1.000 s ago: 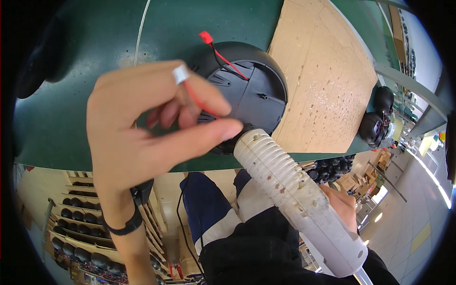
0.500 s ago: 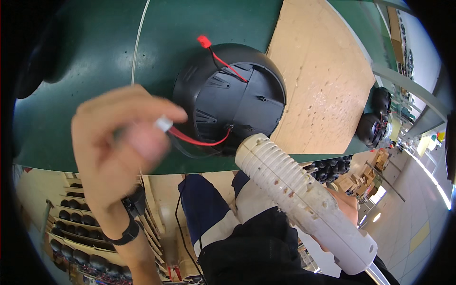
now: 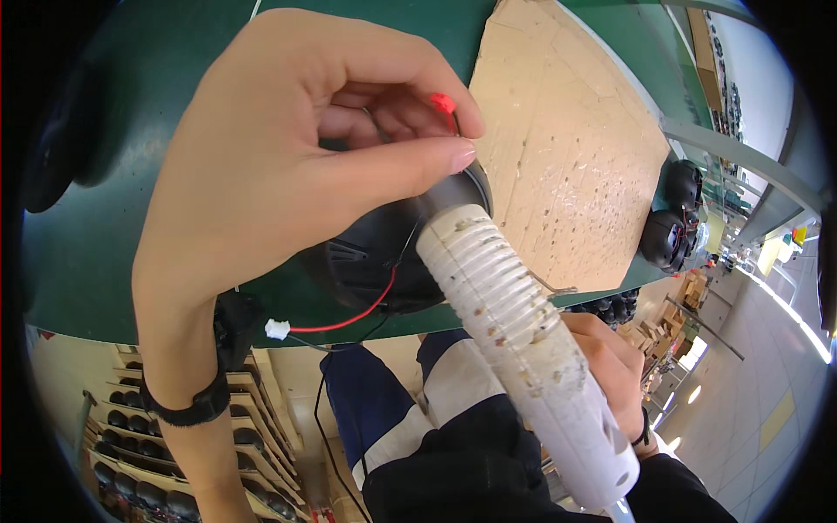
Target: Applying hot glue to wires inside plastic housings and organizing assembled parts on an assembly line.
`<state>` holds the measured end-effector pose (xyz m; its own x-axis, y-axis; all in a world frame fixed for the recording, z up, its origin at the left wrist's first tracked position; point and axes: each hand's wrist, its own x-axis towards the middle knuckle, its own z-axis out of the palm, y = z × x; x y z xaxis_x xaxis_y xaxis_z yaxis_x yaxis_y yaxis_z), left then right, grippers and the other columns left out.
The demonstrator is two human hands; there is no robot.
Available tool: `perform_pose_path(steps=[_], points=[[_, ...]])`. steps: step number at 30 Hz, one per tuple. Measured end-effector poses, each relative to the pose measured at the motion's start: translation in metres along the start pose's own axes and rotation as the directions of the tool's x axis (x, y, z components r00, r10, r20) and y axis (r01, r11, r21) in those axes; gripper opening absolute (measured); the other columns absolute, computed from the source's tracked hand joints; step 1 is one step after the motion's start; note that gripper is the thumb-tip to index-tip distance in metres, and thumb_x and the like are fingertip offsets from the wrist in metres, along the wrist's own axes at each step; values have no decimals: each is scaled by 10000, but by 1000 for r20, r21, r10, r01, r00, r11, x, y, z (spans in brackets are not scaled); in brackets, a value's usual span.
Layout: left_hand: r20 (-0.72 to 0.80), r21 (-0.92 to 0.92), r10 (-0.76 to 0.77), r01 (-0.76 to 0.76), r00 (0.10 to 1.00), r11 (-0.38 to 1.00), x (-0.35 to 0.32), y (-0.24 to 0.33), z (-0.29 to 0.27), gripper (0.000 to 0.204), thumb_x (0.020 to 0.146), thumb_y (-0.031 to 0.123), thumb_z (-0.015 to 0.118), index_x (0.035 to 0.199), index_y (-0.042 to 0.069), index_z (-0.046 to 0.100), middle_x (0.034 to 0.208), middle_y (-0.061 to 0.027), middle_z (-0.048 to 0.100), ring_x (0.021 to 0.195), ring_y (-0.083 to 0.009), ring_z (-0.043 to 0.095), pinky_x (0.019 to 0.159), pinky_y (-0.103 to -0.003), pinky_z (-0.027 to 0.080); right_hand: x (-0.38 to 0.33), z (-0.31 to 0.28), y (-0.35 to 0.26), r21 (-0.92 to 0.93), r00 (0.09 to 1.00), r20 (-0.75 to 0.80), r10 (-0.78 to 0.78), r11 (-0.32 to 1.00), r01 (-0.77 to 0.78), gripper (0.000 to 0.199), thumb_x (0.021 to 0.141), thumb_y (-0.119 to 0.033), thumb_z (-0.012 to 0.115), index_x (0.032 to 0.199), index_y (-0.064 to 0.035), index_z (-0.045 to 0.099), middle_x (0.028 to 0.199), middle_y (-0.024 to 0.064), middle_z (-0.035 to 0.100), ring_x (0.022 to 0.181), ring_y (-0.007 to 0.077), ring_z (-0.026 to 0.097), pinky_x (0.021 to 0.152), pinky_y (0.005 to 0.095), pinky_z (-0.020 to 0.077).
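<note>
My left hand [image 3: 288, 148] reaches over a round black plastic housing [image 3: 375, 261]. Its thumb and forefinger are closed on a thin lead, whose red connector [image 3: 444, 103] pokes up between the fingers. A second lead, red and black, trails out of the housing to a white connector [image 3: 277, 329] over the table's near edge. My right hand [image 3: 610, 370] grips a white glue gun [image 3: 523, 340] with a ribbed, stained barrel; a clear stick comes out of its back end. The gun's front end is over the housing, close to my left fingertips, and its tip is hidden.
The housing lies on a green tabletop [image 3: 96, 253]. To its right is a cardboard sheet [image 3: 567, 148] dotted with spots. More black round housings [image 3: 671, 235] stand at the right edge. Below left, a rack [image 3: 157, 427] holds several dark round parts.
My left hand let go of the white-connector lead and moved up and right to the red-connector lead. The glue gun has shifted slightly left, its front end now further over the housing.
</note>
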<state>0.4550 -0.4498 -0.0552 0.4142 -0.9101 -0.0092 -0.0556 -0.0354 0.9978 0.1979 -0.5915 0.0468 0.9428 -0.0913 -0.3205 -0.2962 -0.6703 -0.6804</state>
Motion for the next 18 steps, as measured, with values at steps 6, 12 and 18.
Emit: perform_pose_path(steps=[6,12,18], points=[[39,-3,-139,139,990,990,9,12,0,128,861,36,701,984,0,708,832,-46,679,706,-49,615,603,-161,466,7,-1,1,-64,999,-4,-42,997,41,424,738,-189,754,1058,45,604,1009,195,623,783,299,672,599,318,542],[-18,-114,-73,71,997,991,1,5,3,128,856,25,702,976,-20,699,837,-47,675,719,-49,615,612,-163,463,6,3,-2,-86,999,29,-18,996,20,405,744,-175,755,1037,56,599,963,192,619,746,293,661,574,330,533],[-21,-62,-10,9,1000,998,-10,10,-2,125,812,-21,711,935,-34,695,868,-78,662,766,-95,610,676,-218,469,3,-4,-6,-37,1000,21,18,999,-17,373,746,-137,760,1017,62,598,925,184,619,716,287,657,560,325,526]])
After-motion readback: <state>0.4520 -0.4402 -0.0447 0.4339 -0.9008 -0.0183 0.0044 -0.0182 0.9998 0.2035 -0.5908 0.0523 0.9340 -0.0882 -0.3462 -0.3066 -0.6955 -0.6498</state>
